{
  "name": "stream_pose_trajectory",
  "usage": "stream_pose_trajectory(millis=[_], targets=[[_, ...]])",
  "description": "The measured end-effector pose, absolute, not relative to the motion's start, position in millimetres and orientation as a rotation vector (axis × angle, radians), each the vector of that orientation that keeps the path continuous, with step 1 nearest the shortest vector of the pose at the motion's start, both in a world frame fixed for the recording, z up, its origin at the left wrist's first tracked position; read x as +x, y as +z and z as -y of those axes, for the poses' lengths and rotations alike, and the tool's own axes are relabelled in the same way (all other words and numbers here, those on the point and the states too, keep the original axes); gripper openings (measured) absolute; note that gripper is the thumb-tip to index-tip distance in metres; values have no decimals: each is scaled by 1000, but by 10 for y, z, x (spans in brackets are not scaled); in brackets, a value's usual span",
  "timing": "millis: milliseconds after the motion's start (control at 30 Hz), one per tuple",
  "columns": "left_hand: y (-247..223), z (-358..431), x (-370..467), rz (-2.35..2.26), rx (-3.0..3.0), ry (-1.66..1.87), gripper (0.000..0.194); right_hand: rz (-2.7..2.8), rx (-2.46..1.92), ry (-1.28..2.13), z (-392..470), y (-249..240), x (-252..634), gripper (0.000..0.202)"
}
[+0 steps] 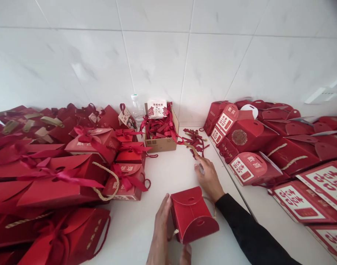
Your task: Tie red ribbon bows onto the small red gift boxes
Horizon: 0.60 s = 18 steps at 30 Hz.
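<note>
A red gift box (192, 213) with rounded top flaps and rope handles sits on the white table at the bottom centre. My left hand (162, 228) holds it, fingers along its left side and thumb at its near edge. Further forward, my right hand (209, 176) reaches beyond the box with its fingers around the end of a thin gold and red ribbon (192, 148). That ribbon runs toward a cardboard box (161, 144) full of red ribbons. A small pile of dark red cords (196, 140) lies just past my right fingertips.
Many red boxes, several tied with ribbon bows (129, 178), crowd the left side. More red boxes (248, 136) stand in rows on the right. A clear bottle (136, 108) is by the tiled wall (157, 55), and a printed card (157, 109) rests on the cardboard box.
</note>
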<state>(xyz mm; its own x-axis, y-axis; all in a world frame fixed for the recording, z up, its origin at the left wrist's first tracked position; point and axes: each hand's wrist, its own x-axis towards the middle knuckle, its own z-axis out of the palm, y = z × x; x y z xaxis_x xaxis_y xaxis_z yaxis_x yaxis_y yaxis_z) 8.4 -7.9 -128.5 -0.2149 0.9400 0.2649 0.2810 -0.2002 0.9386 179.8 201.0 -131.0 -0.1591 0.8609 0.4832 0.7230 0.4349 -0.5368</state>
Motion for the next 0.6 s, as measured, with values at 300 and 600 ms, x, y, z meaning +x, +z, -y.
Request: stream_pose_trajectory(millis=[300,600], targets=[[-726,-257,-208,-1844,1370,1567,32,1840,-1288,301,-1995,-1304,1760,34],[-75,-1821,-266,-1756,2208,1251,27,1725,-1298,493,-2007,-1314,1776,30]])
